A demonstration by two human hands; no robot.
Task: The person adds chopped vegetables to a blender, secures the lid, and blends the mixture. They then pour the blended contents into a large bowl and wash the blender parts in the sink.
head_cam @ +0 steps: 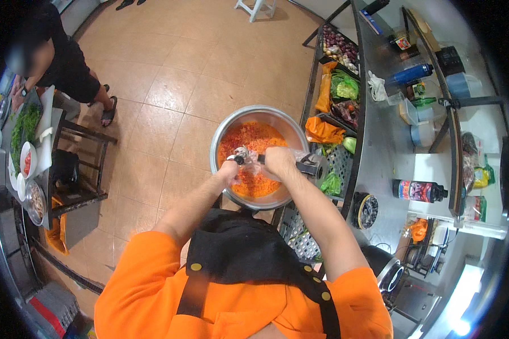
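Observation:
A large metal pot [217, 140] stands in front of me. It holds a grated or chopped orange-red mixture [254, 131]. Above the pot, my right hand [279, 162] grips the black handle of a clear blender jar [299, 156], which lies on its side with its dark base [320, 168] to the right. Over the pot's left part, my left hand [229, 173] is closed on a small utensil with a black end [237, 159] and a metal part, by the jar's left end. Its exact kind is unclear, and pale matter shows between the hands.
On the right, a steel counter [379, 140] runs above crates of onions [339, 44] and leafy vegetables [344, 87]. At left, a person [68, 63] stands by a table with herbs [25, 123] and bowls [28, 160]. A white stool [256, 8] stands on the tiled floor [165, 84].

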